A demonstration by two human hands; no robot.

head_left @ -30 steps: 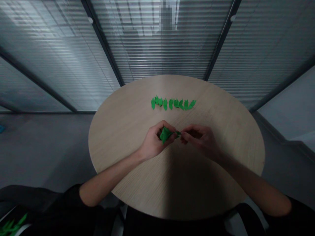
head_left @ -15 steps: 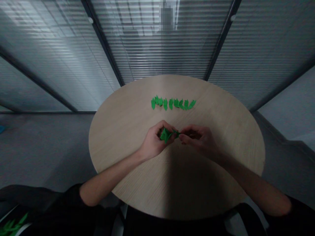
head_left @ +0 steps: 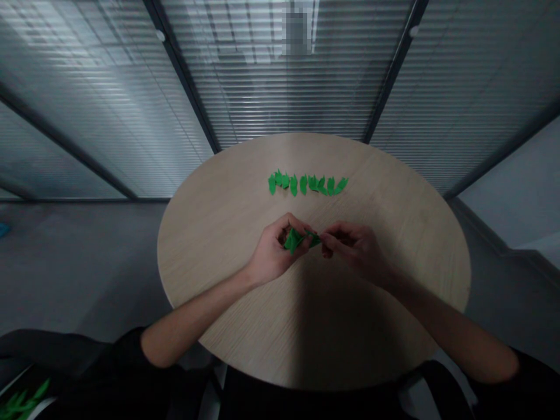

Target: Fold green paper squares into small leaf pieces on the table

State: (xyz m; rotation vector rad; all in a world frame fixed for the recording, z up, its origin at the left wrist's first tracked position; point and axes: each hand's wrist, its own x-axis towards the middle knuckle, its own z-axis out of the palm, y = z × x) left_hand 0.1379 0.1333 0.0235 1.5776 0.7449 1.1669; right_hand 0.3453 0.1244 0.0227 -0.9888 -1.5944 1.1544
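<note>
Green paper piece (head_left: 296, 239): pinched between the fingers of the left hand (head_left: 273, 254) and the right hand (head_left: 356, 248), held just above the middle of the round table (head_left: 219, 233). Row of green pieces (head_left: 306, 184): laid farther back on the table, well apart from the hands.

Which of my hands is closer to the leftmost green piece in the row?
Left. The left hand lies just short of the leftmost green piece; the right hand is farther, off to its right.
</note>
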